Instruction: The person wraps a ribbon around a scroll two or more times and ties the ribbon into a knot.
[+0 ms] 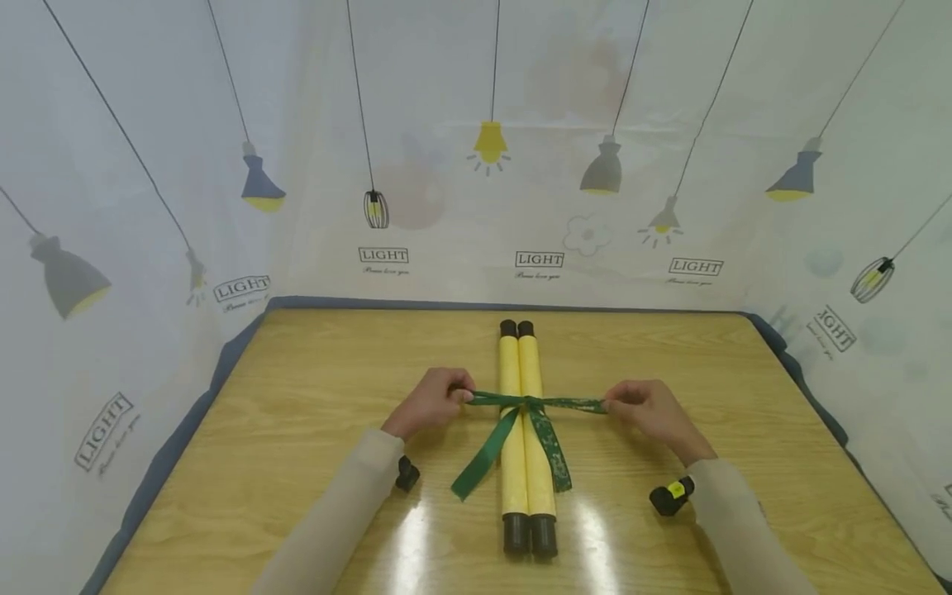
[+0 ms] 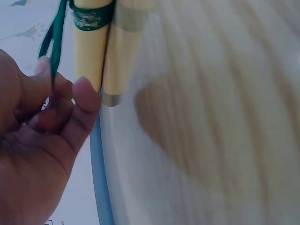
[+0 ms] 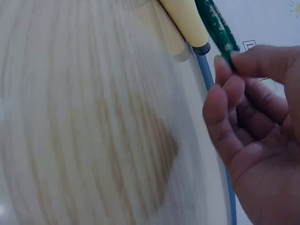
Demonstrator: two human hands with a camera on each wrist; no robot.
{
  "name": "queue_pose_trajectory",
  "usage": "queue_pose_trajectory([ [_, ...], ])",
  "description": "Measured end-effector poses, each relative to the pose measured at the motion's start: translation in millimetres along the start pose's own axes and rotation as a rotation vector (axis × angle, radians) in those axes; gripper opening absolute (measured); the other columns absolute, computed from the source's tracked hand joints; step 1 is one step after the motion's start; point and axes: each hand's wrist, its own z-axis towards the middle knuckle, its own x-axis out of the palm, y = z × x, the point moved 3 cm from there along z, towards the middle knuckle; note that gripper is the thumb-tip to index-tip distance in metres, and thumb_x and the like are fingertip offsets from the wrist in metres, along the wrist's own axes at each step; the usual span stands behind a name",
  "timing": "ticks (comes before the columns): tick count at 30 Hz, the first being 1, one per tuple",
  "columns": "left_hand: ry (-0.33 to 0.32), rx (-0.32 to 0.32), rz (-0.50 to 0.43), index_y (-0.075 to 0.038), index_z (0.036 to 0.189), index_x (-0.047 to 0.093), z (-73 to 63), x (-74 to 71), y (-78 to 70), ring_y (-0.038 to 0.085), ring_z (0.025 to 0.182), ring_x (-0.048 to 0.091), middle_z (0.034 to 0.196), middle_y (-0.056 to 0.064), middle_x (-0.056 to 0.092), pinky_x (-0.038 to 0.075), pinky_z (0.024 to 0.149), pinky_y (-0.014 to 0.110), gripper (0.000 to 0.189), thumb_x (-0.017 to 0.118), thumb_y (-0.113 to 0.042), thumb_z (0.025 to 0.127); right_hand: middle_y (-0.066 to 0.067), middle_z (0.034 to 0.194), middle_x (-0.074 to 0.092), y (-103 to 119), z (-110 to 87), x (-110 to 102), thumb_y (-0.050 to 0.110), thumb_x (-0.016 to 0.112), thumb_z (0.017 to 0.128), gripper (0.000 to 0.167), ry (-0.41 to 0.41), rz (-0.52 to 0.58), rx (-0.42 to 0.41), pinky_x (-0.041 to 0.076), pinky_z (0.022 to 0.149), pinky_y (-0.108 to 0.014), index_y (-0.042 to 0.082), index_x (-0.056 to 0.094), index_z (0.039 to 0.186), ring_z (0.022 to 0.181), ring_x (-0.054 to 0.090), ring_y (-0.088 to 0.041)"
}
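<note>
Two yellow tubes [image 1: 511, 463] with black end caps lie side by side on the wooden table, pointing away from me. A green ribbon [image 1: 487, 454] with a patterned side goes around them and is tied in a bow on top, its two tails hanging towards me. My left hand [image 1: 435, 401] pinches the left loop of the bow between thumb and finger. Out to the right, my right hand [image 1: 654, 413] pinches the tip of the right loop [image 3: 220, 33]. Both loops stretch nearly straight sideways. In the left wrist view the ribbon band [image 2: 92, 18] lies snug across a tube.
The wooden table [image 1: 335, 355] has a blue-grey border along its back and sides. White sheeting [image 1: 461, 74] printed with hanging lamps surrounds it. Each wrist carries a small black camera, the right one [image 1: 672, 496] with a yellow label.
</note>
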Motion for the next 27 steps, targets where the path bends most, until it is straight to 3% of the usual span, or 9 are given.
queue_pose_trajectory([
  [4, -0.011, 0.062, 0.012, -0.012, 0.101, 0.068, -0.8, -4.7, 1.6, 0.017, 0.086, 0.057, 0.098, 0.006, 0.067, 0.049, 0.076, 0.032, 0.012, 0.057, -0.010, 0.105, -0.009, 0.118, 0.073, 0, 3.3, 1, 0.040, 0.066, 0.101, 0.034, 0.004, 0.011, -0.005, 0.053, 0.087, -0.034, 0.011, 0.073, 0.118, 0.107, 0.065, -0.021],
  [8, -0.054, 0.082, 0.028, -0.016, 0.110, 0.069, 0.7, -10.2, 4.1, 0.017, 0.096, 0.060, 0.108, 0.001, 0.069, 0.051, 0.085, 0.035, 0.012, 0.058, -0.017, 0.106, -0.014, 0.127, 0.070, 3, 9.3, 4, 0.046, 0.062, 0.101, 0.048, 0.007, 0.073, 0.015, 0.057, 0.092, -0.037, 0.009, 0.068, 0.130, 0.112, 0.067, -0.025],
  [13, -0.070, 0.050, -0.013, -0.012, 0.122, 0.067, 3.8, -12.8, 1.8, 0.018, 0.096, 0.062, 0.115, 0.004, 0.069, 0.054, 0.077, 0.033, 0.022, 0.058, -0.025, 0.107, -0.022, 0.133, 0.066, 9, 13.5, 6, 0.049, 0.055, 0.105, 0.060, 0.015, 0.144, 0.050, 0.059, 0.092, -0.041, 0.004, 0.055, 0.145, 0.111, 0.069, -0.032],
  [18, -0.078, 0.006, -0.086, -0.006, 0.134, 0.062, 1.5, -17.9, 4.5, 0.023, 0.099, 0.065, 0.123, 0.010, 0.067, 0.058, 0.075, 0.037, 0.039, 0.055, -0.034, 0.107, -0.023, 0.142, 0.061, 10, 10.0, 4, 0.050, 0.049, 0.107, 0.063, 0.002, 0.151, 0.026, 0.058, 0.094, -0.043, 0.005, 0.046, 0.152, 0.117, 0.068, -0.036],
  [27, -0.157, -0.047, 0.008, -0.014, 0.146, 0.055, -12.9, -41.8, 13.1, 0.030, 0.132, 0.056, 0.144, 0.008, 0.059, 0.050, 0.105, 0.051, 0.056, 0.053, -0.053, 0.104, -0.021, 0.158, 0.043, 12, -0.7, -9, 0.058, 0.045, 0.106, 0.070, 0.012, 0.025, 0.004, 0.053, 0.101, -0.055, 0.012, 0.037, 0.158, 0.135, 0.052, -0.043],
])
